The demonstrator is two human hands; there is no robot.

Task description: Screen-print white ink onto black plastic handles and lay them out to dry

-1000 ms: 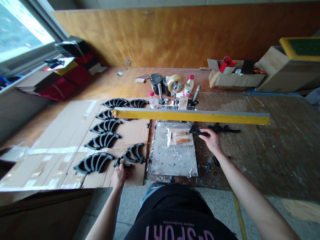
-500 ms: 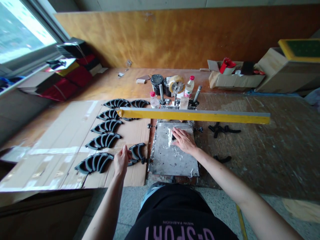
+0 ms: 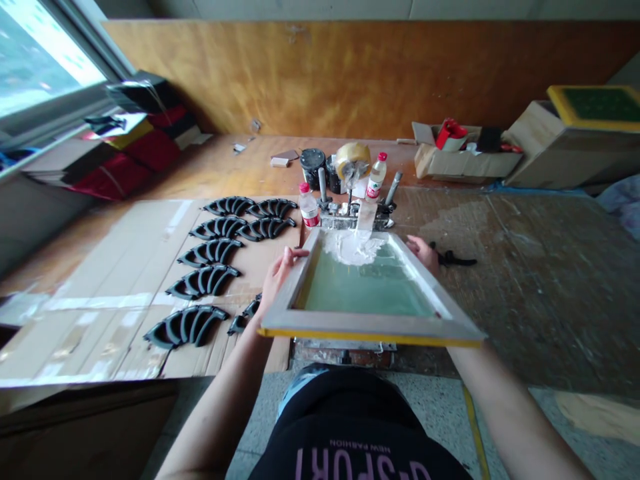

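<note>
A printing screen (image 3: 365, 327) with a pale frame, yellow front edge and green mesh lies slanted over the metal base plate (image 3: 345, 345), hiding most of it. White paste (image 3: 353, 247) is heaped on the far end of its mesh. My left hand (image 3: 280, 272) is closed at the screen's left side, one finger stretched towards the edge. At the right side, my right hand (image 3: 425, 253) curls its fingers against the frame. Both forearms pass partly under its front corners. Several curved black parts (image 3: 187, 327) lie in rows on the left; a few more (image 3: 453, 259) lie on the right.
Behind the screen stand a clamp with posts (image 3: 393, 189), two red-capped bottles (image 3: 376, 177), a dark tub (image 3: 313, 167) and a tape roll (image 3: 353, 159). An open carton (image 3: 470, 162) sits back right; stacked boxes (image 3: 150, 147) are back left. Cardboard (image 3: 110, 280) covers the left tabletop.
The screen has swung down from edge-on to a slant over the plate. My right hand left the plate for its right side; my left hand moved up and right to its left side.
</note>
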